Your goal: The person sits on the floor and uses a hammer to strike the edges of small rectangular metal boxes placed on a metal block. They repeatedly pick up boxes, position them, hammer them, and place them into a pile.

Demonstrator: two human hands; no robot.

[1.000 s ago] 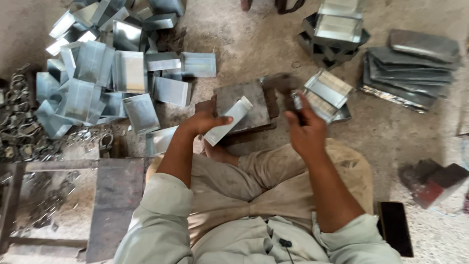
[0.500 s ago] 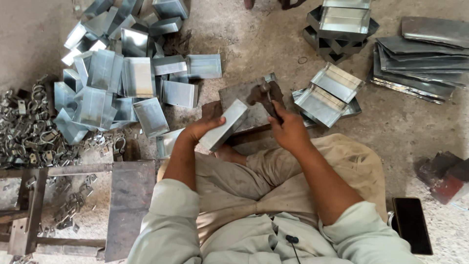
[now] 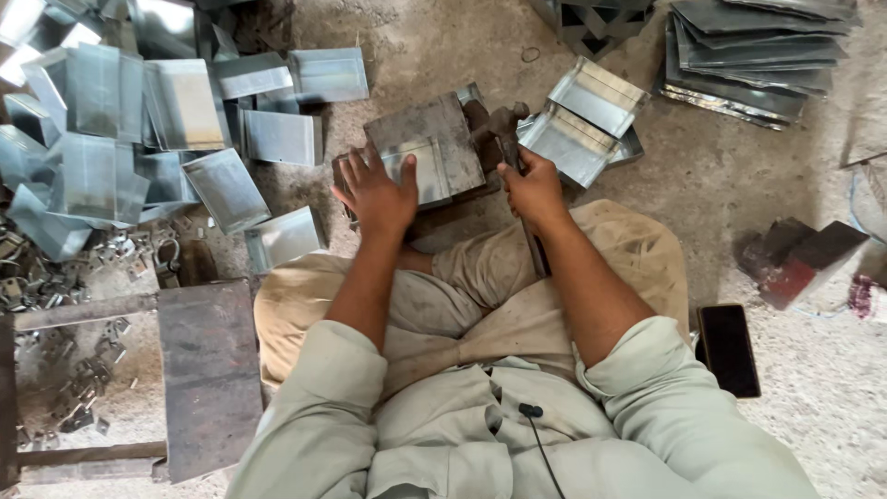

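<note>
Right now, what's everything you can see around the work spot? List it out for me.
metal block: one, grey, floor ahead of the knees
sheet-metal piece: one, silvery, on the block under the left fingers
hammer: one, dark rusty head, over the block's right edge
folded tin trays, left: a scattered heap, shiny grey, upper left floor
folded tin trays, right: a few stacked, shiny grey, right of the block
flat sheets: one stack, dark grey, upper right
small metal clips: many, grey, far left floor
steel bench plate: one, rusty grey, lower left
bricks: two or so, dark red, right
phone: one, black, floor by right knee
left hand: pressing the sheet piece flat
right hand: gripping the hammer handle
</note>
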